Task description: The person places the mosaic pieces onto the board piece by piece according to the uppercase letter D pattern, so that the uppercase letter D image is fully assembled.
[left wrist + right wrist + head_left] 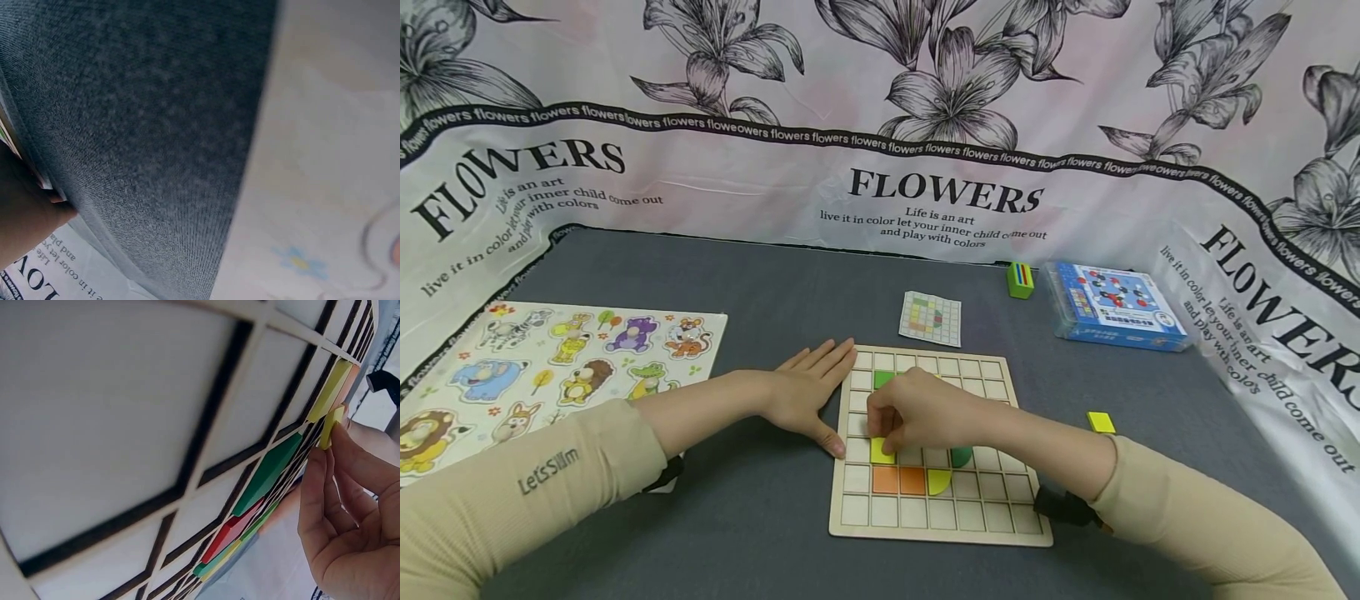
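Note:
My right hand [925,408] is over a wooden grid board [940,537], thumb and fingertips pinching a yellow square tile [331,427] close to the grid. Below that tile in the head view are two orange square tiles [898,480] and a yellow-green rounded tile [938,482]. A dark green rounded tile [961,457] shows under the wrist, and a green tile [883,379] beyond the knuckles. The right wrist view also reveals a red tile [230,534], hidden from the head camera. My left hand [812,392] lies flat with fingers spread along the board's left edge.
Behind the board lies a small pattern card [930,318]. A striped green block [1020,280] and a blue boxed set [1116,307] stand at the back right. One loose yellow tile [1101,422] lies right of the board. An animal picture board [625,312] is under the left forearm.

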`<action>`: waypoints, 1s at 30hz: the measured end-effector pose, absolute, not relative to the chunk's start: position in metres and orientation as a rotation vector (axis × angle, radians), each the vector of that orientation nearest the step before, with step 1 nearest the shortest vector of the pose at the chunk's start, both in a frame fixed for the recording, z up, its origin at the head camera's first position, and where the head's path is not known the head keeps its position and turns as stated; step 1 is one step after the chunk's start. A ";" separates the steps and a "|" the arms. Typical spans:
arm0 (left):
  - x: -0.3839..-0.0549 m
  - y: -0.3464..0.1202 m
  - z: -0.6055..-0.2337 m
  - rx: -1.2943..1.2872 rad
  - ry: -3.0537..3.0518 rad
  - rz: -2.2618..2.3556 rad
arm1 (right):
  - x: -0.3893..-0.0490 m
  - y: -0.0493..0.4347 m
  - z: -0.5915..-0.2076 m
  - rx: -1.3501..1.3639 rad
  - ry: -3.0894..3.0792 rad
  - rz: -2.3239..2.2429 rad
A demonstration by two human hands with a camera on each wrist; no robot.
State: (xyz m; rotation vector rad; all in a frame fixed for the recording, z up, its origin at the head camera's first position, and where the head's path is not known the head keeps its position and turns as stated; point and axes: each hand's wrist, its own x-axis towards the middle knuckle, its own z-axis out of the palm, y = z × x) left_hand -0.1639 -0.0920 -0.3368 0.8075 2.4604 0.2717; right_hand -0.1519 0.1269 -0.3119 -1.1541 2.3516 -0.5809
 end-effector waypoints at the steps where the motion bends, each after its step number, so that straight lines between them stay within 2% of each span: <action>1: -0.164 -0.092 -0.337 0.807 2.461 0.271 | -0.152 0.127 -0.312 -1.153 2.350 -0.582; 21: -0.164 -0.091 -0.338 0.802 2.463 0.271 | -0.154 0.130 -0.305 -1.135 2.384 -0.497; 30: -0.164 -0.090 -0.337 0.803 2.470 0.259 | -0.171 0.175 -0.274 -1.035 2.555 -0.568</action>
